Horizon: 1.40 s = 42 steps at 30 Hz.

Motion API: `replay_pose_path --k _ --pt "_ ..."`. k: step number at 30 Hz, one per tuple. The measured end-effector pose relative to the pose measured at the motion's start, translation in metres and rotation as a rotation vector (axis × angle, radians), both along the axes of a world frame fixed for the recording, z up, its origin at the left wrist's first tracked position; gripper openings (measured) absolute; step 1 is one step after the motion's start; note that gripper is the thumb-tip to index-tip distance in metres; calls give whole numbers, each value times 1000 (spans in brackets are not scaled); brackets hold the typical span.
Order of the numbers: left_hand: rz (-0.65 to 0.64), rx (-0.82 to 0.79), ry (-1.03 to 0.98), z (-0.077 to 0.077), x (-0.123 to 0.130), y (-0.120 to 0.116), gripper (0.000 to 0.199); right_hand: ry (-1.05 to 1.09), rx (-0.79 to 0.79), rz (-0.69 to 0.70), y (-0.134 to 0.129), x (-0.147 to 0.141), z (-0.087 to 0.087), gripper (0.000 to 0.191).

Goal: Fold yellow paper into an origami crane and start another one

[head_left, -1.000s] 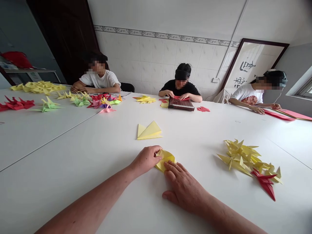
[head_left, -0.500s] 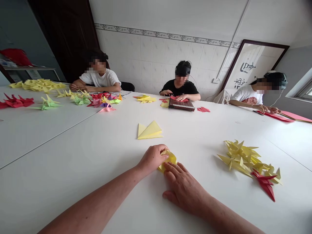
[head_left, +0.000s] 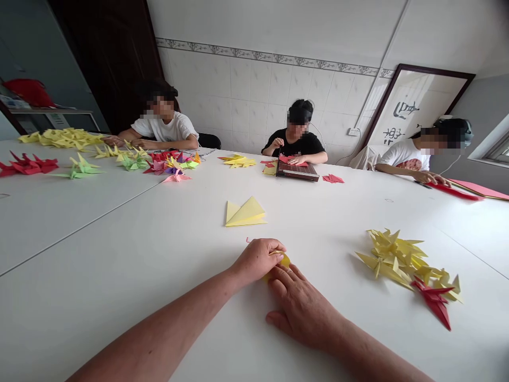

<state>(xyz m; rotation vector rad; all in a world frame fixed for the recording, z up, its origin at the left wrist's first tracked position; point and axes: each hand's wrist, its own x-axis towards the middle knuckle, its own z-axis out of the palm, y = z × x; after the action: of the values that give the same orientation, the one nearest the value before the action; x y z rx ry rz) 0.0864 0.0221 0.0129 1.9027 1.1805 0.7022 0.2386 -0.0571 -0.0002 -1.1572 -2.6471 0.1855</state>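
Between my hands lies a small piece of yellow origami paper [head_left: 285,260], mostly covered by my fingers. My left hand [head_left: 257,258] is closed, pinching its upper edge between thumb and fingers. Lying flat on the table, my right hand [head_left: 296,302] has its fingers stretched out and their tips on the paper's lower part; the thumb is held apart. Just beyond my hands rests a partly folded sheet of yellow paper [head_left: 245,213]. A small red mark [head_left: 248,240] shows on the table beside my left wrist.
Yellow paper cranes [head_left: 393,254] and a red paper crane [head_left: 434,302] are heaped at right. More coloured cranes [head_left: 170,164] lie at far left on the white table [head_left: 119,276]. Across it sit three people, one with a brown slatted board [head_left: 297,171], another with red paper [head_left: 457,190].
My left hand has moved slightly right and down, folding the yellow paper over, so less of it shows. The red mark has come into sight. My right hand stays put.
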Motion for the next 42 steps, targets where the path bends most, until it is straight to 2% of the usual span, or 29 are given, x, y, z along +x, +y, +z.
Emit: replay_pose_path --k 9,17,33,42 --pt "91 51 11 -3 1 -3 27 -33 -25 -6 -1 -1 8 39" --pt "154 87 -23 -8 -2 6 28 7 42 -7 -2 -2 5 20" --pt "94 5 -170 -7 -6 8 34 21 90 14 -1 0 2 21" --pt "90 68 -165 -4 -8 9 35 5 80 0 -1 -1 0 23"
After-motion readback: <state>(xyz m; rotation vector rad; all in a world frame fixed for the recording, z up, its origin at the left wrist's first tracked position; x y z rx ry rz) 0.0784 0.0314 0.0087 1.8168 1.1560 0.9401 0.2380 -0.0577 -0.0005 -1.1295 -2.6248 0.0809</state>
